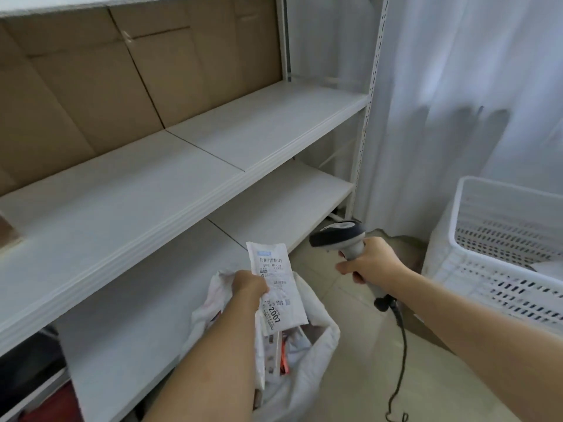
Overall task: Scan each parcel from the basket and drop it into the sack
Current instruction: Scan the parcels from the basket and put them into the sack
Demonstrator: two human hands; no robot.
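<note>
The left hand [248, 286] is pinching a white parcel [275, 287] above the open sack [304, 360], while the right hand [370, 260] is gripping the scanner [338, 236] near the basket [499, 254] at right.

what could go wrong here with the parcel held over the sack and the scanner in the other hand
1. The left hand pinches the parcel by one edge only, right above the open sack; a slip might drop it in before it is scanned.
2. The scanner in the right hand seems aimed past the parcel's top edge, so the label may not read.
3. The scanner's cable trails on the floor beside the sack and could snag.
</note>
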